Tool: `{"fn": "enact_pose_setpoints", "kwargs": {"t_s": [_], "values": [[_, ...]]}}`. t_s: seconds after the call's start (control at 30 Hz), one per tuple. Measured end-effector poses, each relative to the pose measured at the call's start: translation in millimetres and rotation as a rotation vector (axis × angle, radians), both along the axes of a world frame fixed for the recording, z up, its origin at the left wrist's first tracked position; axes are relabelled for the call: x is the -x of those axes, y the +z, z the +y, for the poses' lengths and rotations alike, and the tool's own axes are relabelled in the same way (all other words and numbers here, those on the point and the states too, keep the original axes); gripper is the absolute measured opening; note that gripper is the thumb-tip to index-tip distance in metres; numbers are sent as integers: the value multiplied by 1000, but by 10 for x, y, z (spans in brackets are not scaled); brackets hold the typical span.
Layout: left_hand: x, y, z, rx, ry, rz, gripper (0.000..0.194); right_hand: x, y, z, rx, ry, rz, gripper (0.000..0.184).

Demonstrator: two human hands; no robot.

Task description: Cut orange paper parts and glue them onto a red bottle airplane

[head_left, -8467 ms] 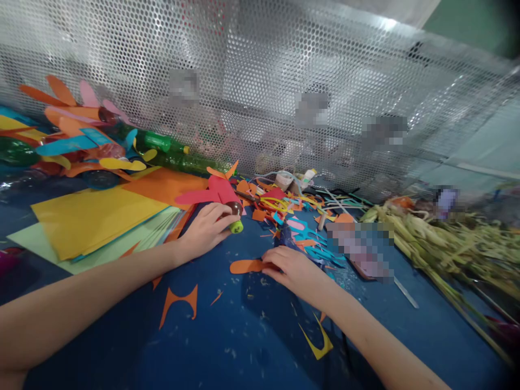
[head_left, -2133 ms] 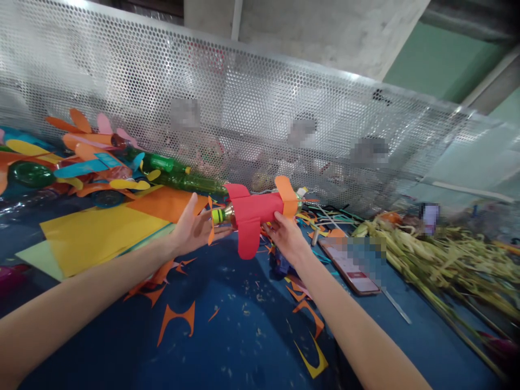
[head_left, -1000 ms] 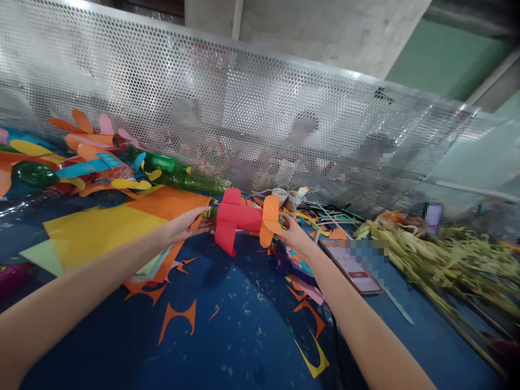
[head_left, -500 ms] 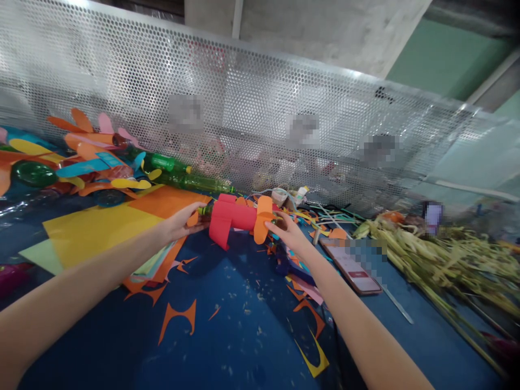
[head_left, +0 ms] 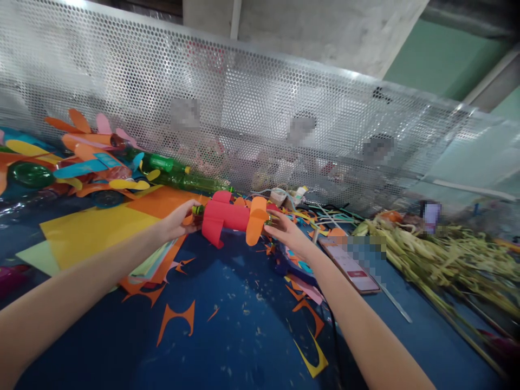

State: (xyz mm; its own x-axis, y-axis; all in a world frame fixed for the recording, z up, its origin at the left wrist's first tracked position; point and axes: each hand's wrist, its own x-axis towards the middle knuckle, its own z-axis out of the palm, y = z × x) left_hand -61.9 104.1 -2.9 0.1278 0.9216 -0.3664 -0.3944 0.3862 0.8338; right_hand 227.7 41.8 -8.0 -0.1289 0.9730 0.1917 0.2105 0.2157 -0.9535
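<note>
A toy plane [head_left: 229, 215], made from a bottle wrapped in red paper, hangs sideways above the blue table between my hands. Red paper wings stick out near its left end, and an orange paper piece [head_left: 257, 219] crosses its right end. My left hand [head_left: 181, 219] is closed around the left end, where a bit of green bottle with a yellowish cap shows. At the right end my right hand [head_left: 286, 232] grips the bottle with fingers and thumb. Some of the fingertips are hidden behind the plane.
Yellow and orange paper sheets [head_left: 93, 230] lie left, below several finished paper planes [head_left: 97, 162] and green bottles [head_left: 190, 181]. Orange scraps [head_left: 176, 319] dot the table. To the right are a phone [head_left: 353, 268] and dried husks [head_left: 439, 254]. A perforated metal screen [head_left: 260, 103] stands behind.
Both hands have shifted the toy plane slightly to the left, and it has turned a little. My grip on both ends stays.
</note>
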Motion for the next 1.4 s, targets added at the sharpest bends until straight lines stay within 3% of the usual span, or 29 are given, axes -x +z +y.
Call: {"fn": "enact_pose_setpoints", "kwargs": {"t_s": [0.13, 0.37, 0.63, 0.87, 1.23, 1.4], "values": [[23, 25, -13, 12, -24, 1, 16, -14, 49, -46, -7, 98, 11, 55], [29, 17, -18, 63, -24, -3, 22, -42, 4, -18, 44, 84, 26, 56], [23, 19, -20, 52, -52, -35, 20, -24, 84, -76, 72, 158, 39, 51], [27, -48, 27, 48, -32, -60, 24, -18, 54, -81, 90, 35, 55, 52], [51, -104, 80, 7, -55, -19, 9, 51, 24, -32, 10, 59, 20, 54], [64, -24, 114, -70, 19, -28, 4, 12, 13, 20, -16, -18, -9, 60]]}}
